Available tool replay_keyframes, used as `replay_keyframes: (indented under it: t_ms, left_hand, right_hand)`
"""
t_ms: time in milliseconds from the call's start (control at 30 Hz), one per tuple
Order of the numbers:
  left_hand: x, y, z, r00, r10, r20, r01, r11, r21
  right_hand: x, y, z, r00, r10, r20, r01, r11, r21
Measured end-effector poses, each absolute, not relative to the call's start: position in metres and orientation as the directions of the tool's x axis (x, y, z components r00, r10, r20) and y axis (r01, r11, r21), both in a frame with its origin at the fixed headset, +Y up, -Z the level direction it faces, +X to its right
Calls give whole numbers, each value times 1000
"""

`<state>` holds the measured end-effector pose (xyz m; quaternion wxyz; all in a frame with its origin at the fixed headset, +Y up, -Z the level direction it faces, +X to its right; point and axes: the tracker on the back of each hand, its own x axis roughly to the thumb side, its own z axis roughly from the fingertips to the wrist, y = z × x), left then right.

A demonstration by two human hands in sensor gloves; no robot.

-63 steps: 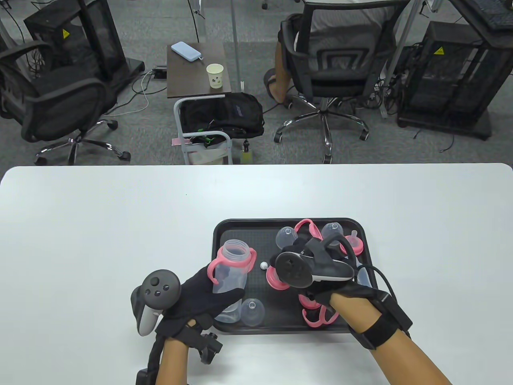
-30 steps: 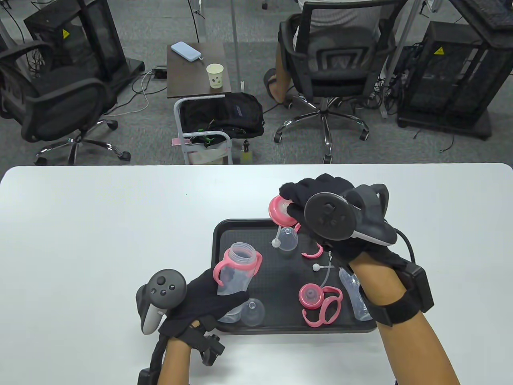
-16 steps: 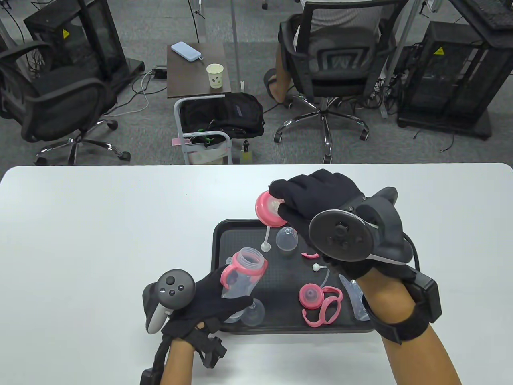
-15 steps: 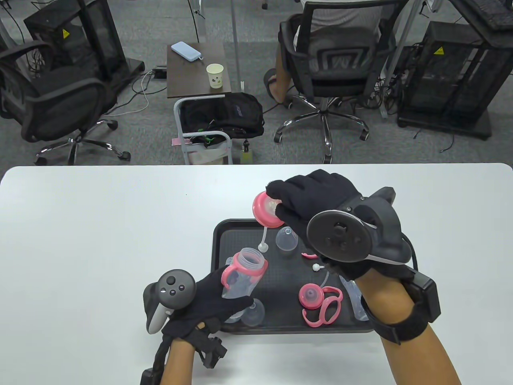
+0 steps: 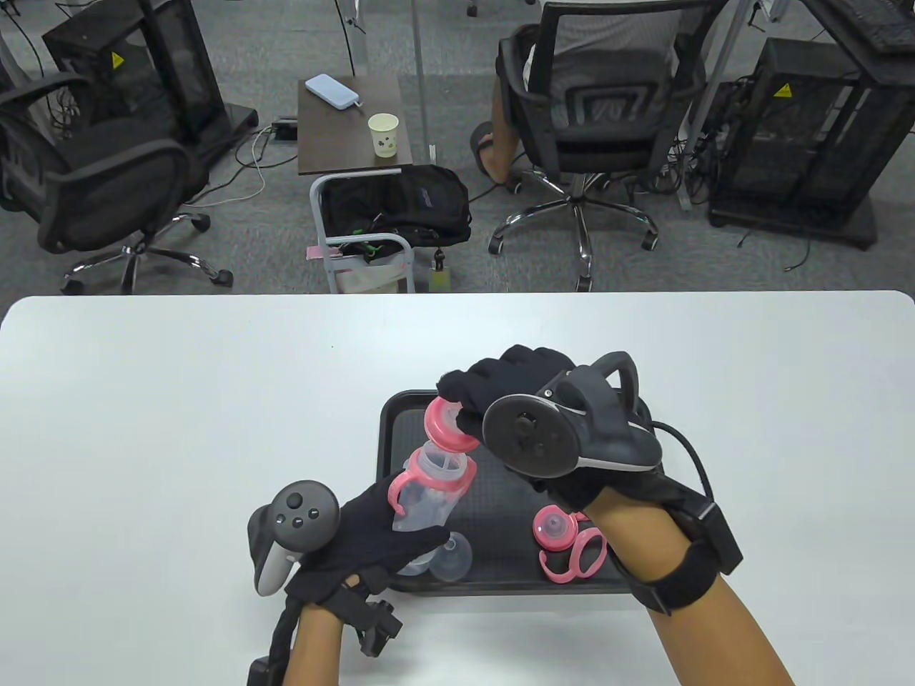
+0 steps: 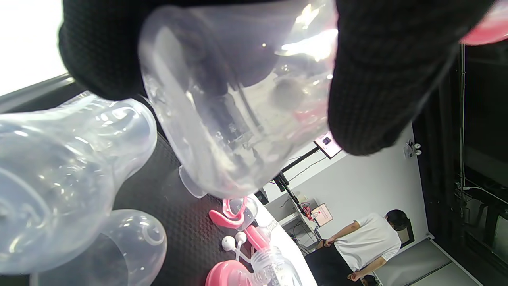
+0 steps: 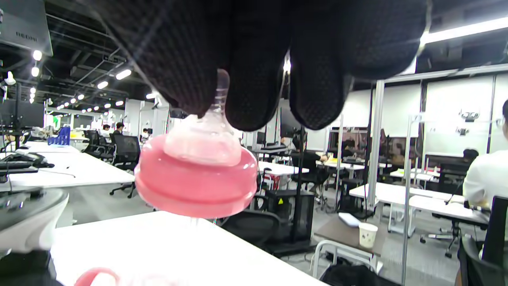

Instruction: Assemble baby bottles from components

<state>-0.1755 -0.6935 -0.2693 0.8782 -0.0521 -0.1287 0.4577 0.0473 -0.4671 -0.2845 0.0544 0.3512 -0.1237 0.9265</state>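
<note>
- Tilting toward one o'clock, the clear bottle (image 5: 427, 496) with pink handles sits in the left hand (image 5: 364, 532), above the tray's (image 5: 389, 429) seven o'clock corner; the gloved fingers (image 6: 381, 79) wrap its body, grasping it firmly
- Hovering just at the bottle's open mouth, the pink cap (image 5: 447, 427) with its clear teat (image 7: 206, 135) is held by the right hand (image 5: 532, 400); the fingertips (image 7: 254, 79) pinch the teat from above; a straw reaches down from the cap into the bottle neck; whether cap and rim touch cannot be told
- Lying on the tray at five o'clock: a second pink cap (image 5: 552, 529) touching a loose pink handle ring (image 5: 582, 556)
- Resting at the tray's six o'clock edge, just beside the held bottle: a clear dome cover (image 5: 450, 557); a second clear bottle (image 6: 59, 174) lies near it in the left wrist view
- Standing on the white table (image 5: 179, 400), the black tray lies at centre, slightly toward four o'clock
</note>
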Motion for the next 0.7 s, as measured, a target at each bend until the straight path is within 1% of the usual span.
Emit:
replay_keyframes:
  t_ms: [100,367,500,600,700]
  left_hand:
    - [-175,-694,-270,542,818,190,-789,574,-220]
    - [-172,-694,-269,545,813,206,-779,582,-232]
    - [-170,-694,-269,554,804,214,-769,593,-239]
    - [-169,-694,-269,555,801,224,-761,598,-252]
    - [-168,-696,-269,563,795,226,-752,606,-260]
  right_hand:
    - [48,-479,-291,-744,38,668,-178,-974,-143]
    - [57,-506,-307,-716,206,667,-235,-971,48]
    - [60,-515,-311,-711,240,661,-243,-966,90]
    - [63,-521,-315,-706,298,642,-251,-953,167]
    - [66,-525,-317,-698,317,642,-254,-948,192]
